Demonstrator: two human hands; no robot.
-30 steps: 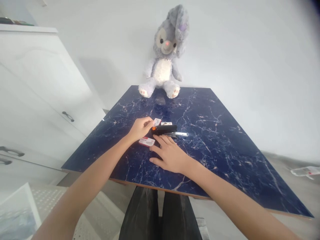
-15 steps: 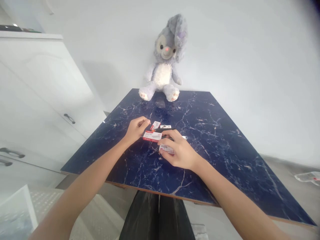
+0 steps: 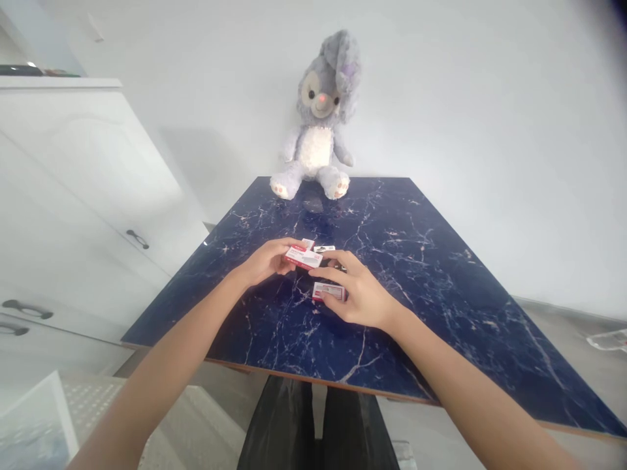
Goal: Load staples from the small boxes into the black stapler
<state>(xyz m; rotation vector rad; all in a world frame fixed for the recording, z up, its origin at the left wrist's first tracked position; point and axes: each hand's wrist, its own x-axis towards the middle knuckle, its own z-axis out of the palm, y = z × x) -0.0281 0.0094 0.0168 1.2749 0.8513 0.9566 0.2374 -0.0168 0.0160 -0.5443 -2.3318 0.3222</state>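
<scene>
My left hand pinches a small red-and-white box just above the blue marbled table. My right hand is closed on a second small red-and-white box, held low over the tabletop. Two more small boxes lie just beyond my hands. A black stapler is mostly hidden behind my right hand's fingers.
A grey plush rabbit sits at the table's far edge against the white wall. A white cabinet with dark handles stands to the left. My dark trousers show below the near table edge. A clear plastic item lies on the floor at right.
My right hand, flat on the table a second ago, now grips a small box. My left hand has taken the other red-and-white box, now lifted from the table, toward the middle.
</scene>
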